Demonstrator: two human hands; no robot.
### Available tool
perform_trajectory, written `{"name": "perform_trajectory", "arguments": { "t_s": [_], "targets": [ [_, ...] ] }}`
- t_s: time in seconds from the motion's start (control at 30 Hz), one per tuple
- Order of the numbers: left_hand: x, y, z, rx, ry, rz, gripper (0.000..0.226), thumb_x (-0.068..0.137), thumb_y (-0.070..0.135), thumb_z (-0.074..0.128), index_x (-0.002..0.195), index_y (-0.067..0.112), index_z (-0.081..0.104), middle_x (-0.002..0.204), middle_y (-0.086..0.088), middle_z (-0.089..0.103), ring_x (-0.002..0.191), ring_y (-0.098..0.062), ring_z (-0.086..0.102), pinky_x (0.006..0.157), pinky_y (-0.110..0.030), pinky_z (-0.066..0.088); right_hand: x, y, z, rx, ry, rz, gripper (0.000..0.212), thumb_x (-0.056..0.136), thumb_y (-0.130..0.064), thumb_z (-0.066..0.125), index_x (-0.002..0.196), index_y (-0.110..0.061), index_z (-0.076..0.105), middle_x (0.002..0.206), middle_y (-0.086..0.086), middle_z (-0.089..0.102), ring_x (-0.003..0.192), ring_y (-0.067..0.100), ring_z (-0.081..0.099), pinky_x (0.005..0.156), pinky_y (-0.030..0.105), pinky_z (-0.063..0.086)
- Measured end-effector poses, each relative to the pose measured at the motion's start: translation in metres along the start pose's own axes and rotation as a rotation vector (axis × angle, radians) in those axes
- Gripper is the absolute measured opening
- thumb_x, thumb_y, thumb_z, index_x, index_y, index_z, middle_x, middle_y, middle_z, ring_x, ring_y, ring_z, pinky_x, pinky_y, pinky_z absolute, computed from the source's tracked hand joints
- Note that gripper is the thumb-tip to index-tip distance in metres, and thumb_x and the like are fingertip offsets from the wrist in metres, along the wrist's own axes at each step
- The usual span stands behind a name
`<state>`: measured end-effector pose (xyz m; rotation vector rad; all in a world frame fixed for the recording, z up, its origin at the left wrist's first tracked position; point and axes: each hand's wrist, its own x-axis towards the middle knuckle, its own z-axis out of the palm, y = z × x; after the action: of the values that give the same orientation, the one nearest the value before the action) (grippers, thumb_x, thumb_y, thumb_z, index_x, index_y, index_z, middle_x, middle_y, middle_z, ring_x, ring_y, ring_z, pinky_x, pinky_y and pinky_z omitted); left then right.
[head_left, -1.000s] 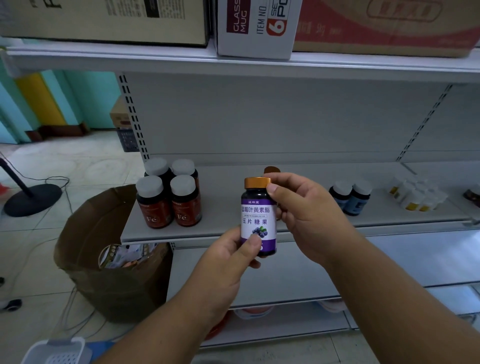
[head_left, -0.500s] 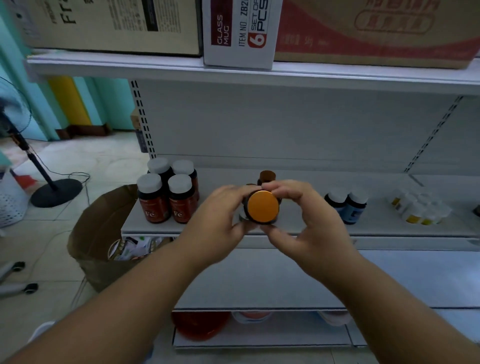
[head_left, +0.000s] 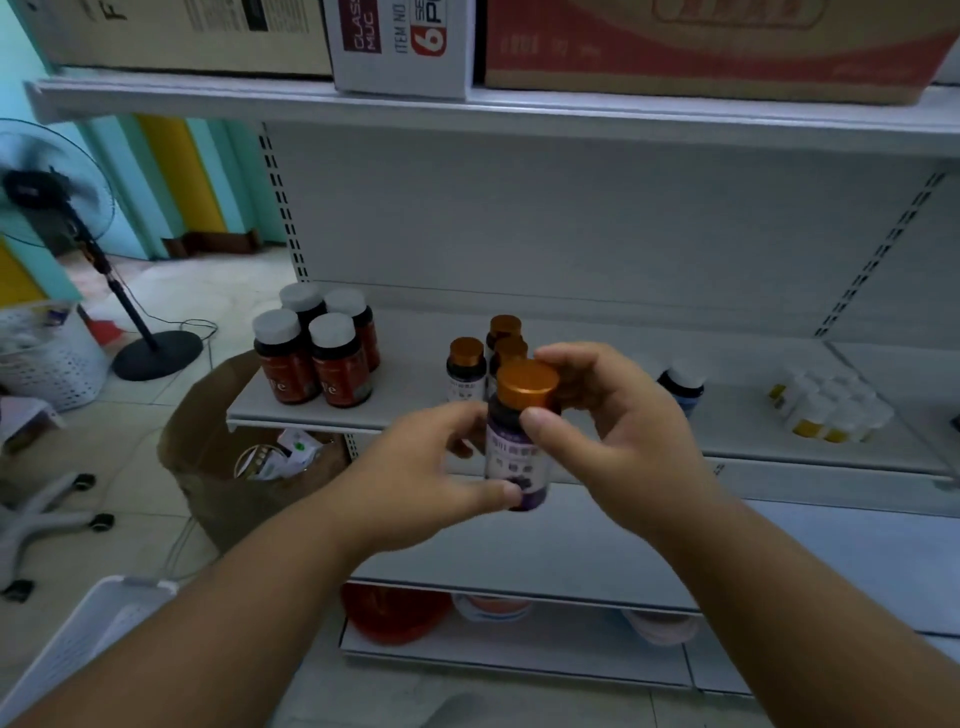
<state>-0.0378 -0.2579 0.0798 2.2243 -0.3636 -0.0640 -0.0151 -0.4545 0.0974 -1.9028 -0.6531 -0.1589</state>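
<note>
Bottle (head_left: 517, 457), dark body with a purple-and-white label and an orange-gold cap (head_left: 527, 384), is held upright in both hands in front of the front edge of the middle shelf (head_left: 410, 397), roughly at mid-length. It is off the shelf surface.

Left hand (head_left: 415, 478): grip clamped on the lower body, thumb near the base, fingers behind the label. This hand is blurred, so finger detail is uncertain.

Right hand (head_left: 613, 441): grip clamped on the upper part, thumb pressed just under the cap, fingers curled round the far side of the cap.

On the shelf directly behind the held bottle stand three matching gold-capped bottles (head_left: 466, 366), close together. Four red-labelled bottles (head_left: 311, 358) with grey lids stand in a block at the left front corner. A blue bottle (head_left: 683, 387) shows just beyond the right hand, with a pack of small white bottles (head_left: 831, 410) further toward the right end.

Brown paper bag (head_left: 208, 467) stands on the floor below the left corner.
</note>
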Motion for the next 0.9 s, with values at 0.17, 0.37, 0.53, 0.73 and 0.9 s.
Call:
{"name": "perform_trajectory", "arguments": {
  "t_s": [0.17, 0.37, 0.53, 0.73, 0.9],
  "targets": [
    [-0.025, 0.03, 0.03, -0.989, -0.026, -0.387, 0.054, 0.074, 0.048, 0.076, 0.107, 0.006, 0.069, 0.091, -0.015, 0.074, 0.077, -0.022, 0.069, 0.074, -0.035, 0.054, 0.012, 0.01, -0.004, 0.423, -0.145, 0.587, 0.042, 0.088, -0.045, 0.061, 0.104, -0.006, 0.067, 0.096, 0.019, 0.072, 0.084, 0.03, 0.067, 0.089, 0.051, 0.053],
    [-0.027, 0.033, 0.043, -1.066, -0.007, -0.521, 0.056, 0.067, 0.047, 0.069, 0.103, 0.005, 0.074, 0.087, -0.021, 0.071, 0.07, -0.025, 0.062, 0.077, -0.04, 0.049, 0.011, 0.019, -0.001, 0.505, -0.229, 0.692, 0.052, 0.086, -0.048, 0.06, 0.109, -0.001, 0.065, 0.097, 0.021, 0.072, 0.084, 0.03, 0.068, 0.082, 0.042, 0.056],
    [-0.042, 0.005, 0.038, -0.702, 0.073, -0.449, 0.058, 0.065, 0.055, 0.067, 0.113, 0.022, 0.067, 0.101, -0.004, 0.075, 0.097, -0.025, 0.068, 0.092, -0.041, 0.051, 0.024, 0.013, 0.01, 0.366, -0.326, 0.552, 0.027, 0.093, -0.025, 0.059, 0.105, -0.002, 0.067, 0.091, 0.02, 0.067, 0.082, 0.035, 0.058, 0.075, 0.038, 0.051],
    [-0.102, -0.045, 0.012, -0.403, 0.268, -0.446, 0.038, 0.086, 0.041, 0.069, 0.119, 0.044, 0.05, 0.109, 0.016, 0.066, 0.101, 0.0, 0.062, 0.094, -0.035, 0.053, 0.044, -0.027, 0.087, 0.087, -0.513, 0.284, 0.024, 0.072, -0.035, 0.074, 0.094, -0.027, 0.069, 0.088, -0.002, 0.072, 0.085, 0.018, 0.069, 0.084, 0.047, 0.057],
    [-0.179, -0.117, -0.028, -0.123, 0.579, -0.44, 0.041, 0.083, 0.041, 0.07, 0.119, 0.047, 0.051, 0.111, 0.023, 0.056, 0.106, 0.003, 0.054, 0.087, -0.021, 0.049, 0.055, -0.064, 0.203, -0.112, -0.723, 0.004, 0.036, 0.072, -0.033, 0.081, 0.101, -0.034, 0.061, 0.093, -0.012, 0.065, 0.084, 0.0, 0.063, 0.077, 0.027, 0.057]
  ]
}}
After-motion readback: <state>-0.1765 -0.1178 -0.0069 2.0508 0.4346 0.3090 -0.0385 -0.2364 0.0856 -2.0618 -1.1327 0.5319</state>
